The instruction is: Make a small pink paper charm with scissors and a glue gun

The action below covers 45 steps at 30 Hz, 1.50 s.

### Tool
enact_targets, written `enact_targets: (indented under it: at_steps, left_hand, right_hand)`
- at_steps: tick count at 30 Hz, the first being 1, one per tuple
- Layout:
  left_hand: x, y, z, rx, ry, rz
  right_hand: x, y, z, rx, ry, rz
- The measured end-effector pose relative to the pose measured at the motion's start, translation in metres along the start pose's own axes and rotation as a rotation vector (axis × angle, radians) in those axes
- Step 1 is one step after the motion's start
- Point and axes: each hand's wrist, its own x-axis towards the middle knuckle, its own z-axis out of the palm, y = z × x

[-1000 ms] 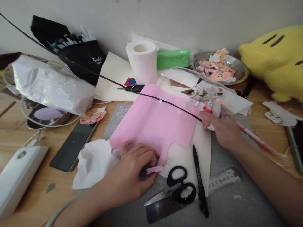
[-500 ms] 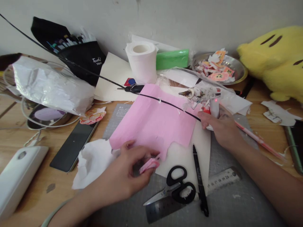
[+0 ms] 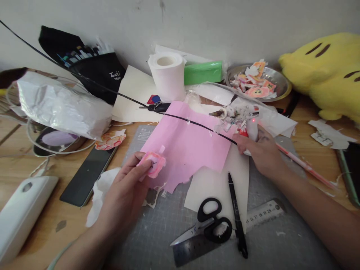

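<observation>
My left hand (image 3: 126, 187) pinches a small pink paper cutout (image 3: 158, 165) with a drawn face, thumb on its front. It hovers over the lower left of a pink paper sheet (image 3: 194, 150). Wrapped in my right hand (image 3: 261, 153) is a hot glue gun (image 3: 252, 128) with a lit red light. Its nozzle, crusted with glue and paper scraps, points left above the sheet. A black cord (image 3: 180, 119) runs from my right hand across the sheet to the upper left. Nearer me lie black-handled scissors (image 3: 215, 215), a black pen (image 3: 236, 210) and a steel ruler (image 3: 264, 213).
A grey cutting mat (image 3: 157, 232) covers the front. Behind stand a tissue roll (image 3: 168, 80), a green packet (image 3: 203, 73) and a metal bowl (image 3: 284, 90) of paper cutouts. A phone (image 3: 86, 180) and a white power bank (image 3: 25, 217) lie left; a yellow plush (image 3: 323, 71) sits right.
My left hand has moved up and left and turned, so the cutout's drawn face now shows. The right hand with the glue gun stays nearly in place.
</observation>
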Motion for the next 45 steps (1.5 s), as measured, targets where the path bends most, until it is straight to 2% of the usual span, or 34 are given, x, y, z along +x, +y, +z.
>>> enact_targets:
  at_steps: [3,7,16,23,28,34,37,42,45]
  left_hand:
    - [0.005,0.004,0.001,-0.116,0.038,0.033]
    - [0.008,0.006,0.002,-0.192,0.058,0.007]
    - [0.006,0.001,0.002,-0.071,0.075,-0.082]
    - [0.000,-0.002,0.003,0.032,-0.024,-0.196]
    - [-0.001,-0.009,0.006,-0.047,-0.097,-0.270]
    - [-0.003,-0.010,0.008,-0.067,-0.110,-0.282]
    - [-0.006,-0.013,0.008,-0.050,-0.128,-0.296]
    - [-0.013,-0.021,0.011,0.018,-0.250,-0.314]
    - [-0.015,-0.022,0.011,0.086,-0.320,-0.249]
  right_hand:
    - [0.000,-0.002,0.000,-0.005,-0.009,0.016]
    - [-0.001,-0.005,0.000,-0.006,0.010,0.033]
    - [-0.002,-0.006,0.001,-0.012,0.002,0.040]
    - [-0.001,-0.009,0.000,-0.136,0.039,0.194]
    - [-0.001,-0.008,-0.001,-0.107,0.020,0.105]
    - [-0.002,-0.003,0.000,-0.107,0.024,0.062]
    - [-0.002,-0.003,0.001,-0.204,0.015,-0.012]
    - [0.003,-0.005,0.005,-0.351,-0.122,-0.069]
    - [0.003,-0.010,0.002,-0.434,-0.089,-0.198]
